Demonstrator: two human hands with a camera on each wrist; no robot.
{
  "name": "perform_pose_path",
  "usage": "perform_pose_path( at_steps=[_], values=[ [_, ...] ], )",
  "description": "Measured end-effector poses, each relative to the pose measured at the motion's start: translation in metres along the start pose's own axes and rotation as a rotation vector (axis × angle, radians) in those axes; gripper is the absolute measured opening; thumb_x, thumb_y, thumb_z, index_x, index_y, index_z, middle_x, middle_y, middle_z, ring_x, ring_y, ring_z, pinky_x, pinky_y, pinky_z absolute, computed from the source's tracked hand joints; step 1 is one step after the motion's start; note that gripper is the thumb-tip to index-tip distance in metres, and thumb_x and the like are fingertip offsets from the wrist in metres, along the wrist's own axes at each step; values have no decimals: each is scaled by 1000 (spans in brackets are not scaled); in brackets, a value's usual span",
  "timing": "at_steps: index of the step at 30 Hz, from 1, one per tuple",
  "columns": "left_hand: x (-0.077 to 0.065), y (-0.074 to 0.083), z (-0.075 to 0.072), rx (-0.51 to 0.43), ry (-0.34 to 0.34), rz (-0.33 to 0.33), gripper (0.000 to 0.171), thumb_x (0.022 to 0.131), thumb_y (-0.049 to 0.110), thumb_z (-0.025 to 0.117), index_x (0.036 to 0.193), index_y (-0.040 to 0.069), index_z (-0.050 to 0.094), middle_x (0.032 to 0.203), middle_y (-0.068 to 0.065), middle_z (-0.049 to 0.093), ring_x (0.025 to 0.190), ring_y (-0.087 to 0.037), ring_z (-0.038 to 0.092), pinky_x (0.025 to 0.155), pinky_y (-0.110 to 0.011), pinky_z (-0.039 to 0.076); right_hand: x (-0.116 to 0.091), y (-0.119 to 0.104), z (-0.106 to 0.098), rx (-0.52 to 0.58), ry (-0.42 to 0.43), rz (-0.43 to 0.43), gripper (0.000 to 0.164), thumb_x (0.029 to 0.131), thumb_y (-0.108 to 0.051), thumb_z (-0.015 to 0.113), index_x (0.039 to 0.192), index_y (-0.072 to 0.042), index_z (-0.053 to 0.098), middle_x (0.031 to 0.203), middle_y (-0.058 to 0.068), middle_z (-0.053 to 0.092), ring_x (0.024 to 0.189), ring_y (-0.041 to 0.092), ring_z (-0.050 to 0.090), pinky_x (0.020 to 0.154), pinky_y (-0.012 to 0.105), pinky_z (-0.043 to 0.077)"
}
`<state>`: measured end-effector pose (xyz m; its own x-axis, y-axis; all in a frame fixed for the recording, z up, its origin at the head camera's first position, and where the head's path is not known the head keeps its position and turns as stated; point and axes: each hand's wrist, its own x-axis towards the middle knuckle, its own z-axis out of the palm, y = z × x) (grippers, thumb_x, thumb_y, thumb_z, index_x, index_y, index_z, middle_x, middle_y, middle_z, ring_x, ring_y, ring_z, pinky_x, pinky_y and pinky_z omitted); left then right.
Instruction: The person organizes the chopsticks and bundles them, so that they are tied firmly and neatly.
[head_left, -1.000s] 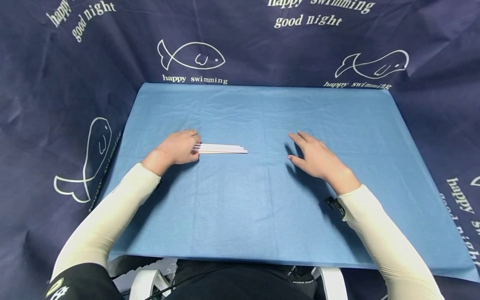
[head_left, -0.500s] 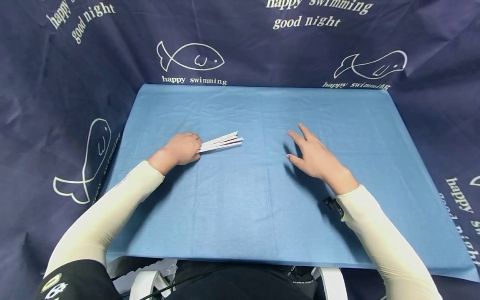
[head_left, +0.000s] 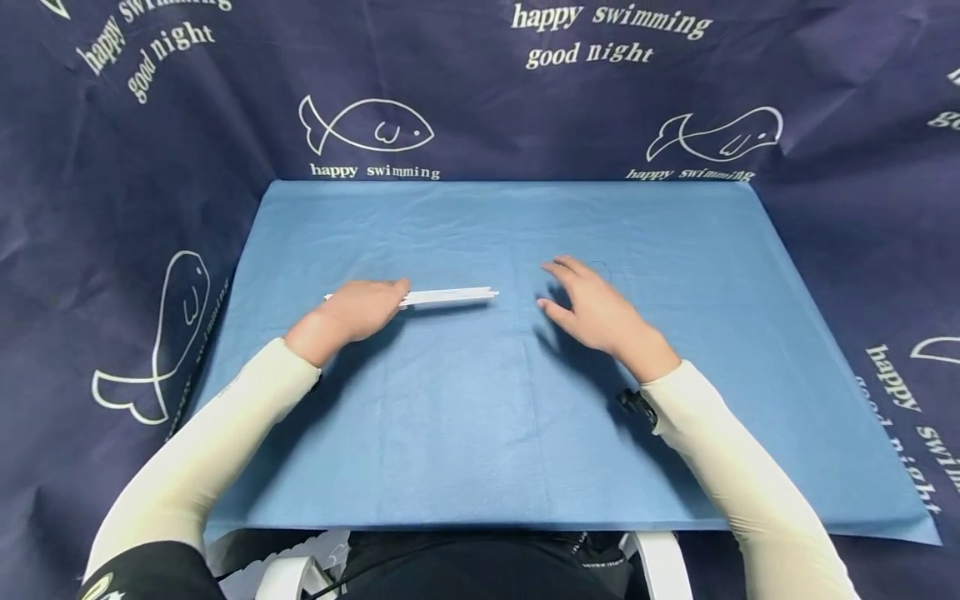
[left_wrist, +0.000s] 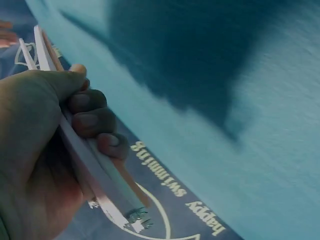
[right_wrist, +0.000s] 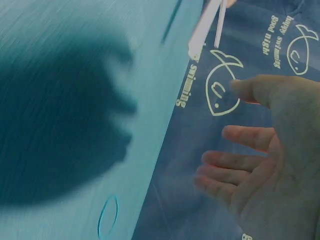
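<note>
My left hand [head_left: 360, 310] grips a bundle of thin white sticks [head_left: 450, 295] around the middle, raised a little above the blue cloth with its shadow below. In the left wrist view the thumb and curled fingers wrap the sticks [left_wrist: 92, 170], whose near ends look ragged. Their far ends point right, towards my right hand [head_left: 596, 312]. That hand hovers over the cloth, fingers spread and loosely bent, holding nothing. The right wrist view shows its palm, with the stick ends [right_wrist: 202, 35] apart from it. A thin loop [right_wrist: 107, 217], like a rubber band, lies on the cloth.
The blue cloth [head_left: 465, 433] covers a table. Dark blue curtains [head_left: 480, 100] with white fish prints stand behind it and at both sides. White chair arms [head_left: 660, 567] show at the front edge.
My left hand has lifted the bundle; its sticks were fanned half a second ago and lie closer together now. The right hand has shifted slightly left in view, as has the whole scene.
</note>
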<state>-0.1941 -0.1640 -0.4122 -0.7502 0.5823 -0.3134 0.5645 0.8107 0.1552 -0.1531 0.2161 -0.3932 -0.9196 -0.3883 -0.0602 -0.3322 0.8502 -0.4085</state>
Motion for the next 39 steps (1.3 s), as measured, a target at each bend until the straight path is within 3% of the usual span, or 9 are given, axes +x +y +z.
perform_pose_path(
  at_steps=[6,14,19,25,29,33,36,37,39],
  values=[
    [-6,18,-9,25,118,66,19,111,27,56,111,8,51,90,-8,65,80,-28,64,77,-48,55,10,-17,10,96,98,-44,63,109,-51,52,148,-2,57,156,18,56,150,37,48,126,54,35],
    [-9,39,-22,54,156,94,21,109,27,60,107,8,52,85,-7,64,76,-27,66,73,-49,56,17,-33,20,102,180,-255,34,108,-34,63,125,-7,75,134,12,71,126,31,68,110,51,52],
    [-9,43,-25,49,155,91,21,109,28,60,108,9,53,85,-6,64,77,-27,66,74,-49,56,13,-31,20,103,231,-282,25,107,-24,65,118,-5,78,126,11,74,118,31,71,104,49,55],
    [-10,41,-26,58,163,65,21,109,30,60,108,10,53,87,-6,66,77,-26,66,74,-49,57,10,-25,19,143,215,-211,30,108,-24,63,125,-4,76,131,13,74,123,32,71,106,51,55],
    [-11,45,-25,60,181,83,21,109,30,61,107,10,54,84,-4,63,71,-24,61,68,-46,55,12,-28,22,239,210,-125,37,108,-30,60,128,-4,75,131,16,75,123,33,71,105,51,56],
    [-11,54,-26,54,195,114,20,109,30,61,106,11,54,81,-3,61,69,-22,58,67,-44,54,21,-36,24,400,235,17,41,110,-36,54,116,-5,79,111,16,79,106,28,75,95,47,59],
    [-11,61,-27,55,195,130,20,109,29,60,106,11,53,82,-2,62,71,-22,60,69,-45,55,28,-41,24,562,197,132,44,110,-35,50,121,-2,76,112,17,79,107,29,76,95,45,60],
    [-10,63,-27,56,196,133,19,109,29,60,106,11,53,83,-2,63,71,-23,61,69,-45,56,29,-42,24,607,174,164,45,111,-35,49,131,-2,72,123,17,78,116,30,75,100,47,59],
    [-9,67,-28,62,202,137,19,109,29,60,106,12,54,84,-2,64,73,-23,63,70,-46,57,32,-44,24,695,133,200,48,112,-34,47,135,2,68,126,20,76,117,33,76,100,45,59]
  ],
)
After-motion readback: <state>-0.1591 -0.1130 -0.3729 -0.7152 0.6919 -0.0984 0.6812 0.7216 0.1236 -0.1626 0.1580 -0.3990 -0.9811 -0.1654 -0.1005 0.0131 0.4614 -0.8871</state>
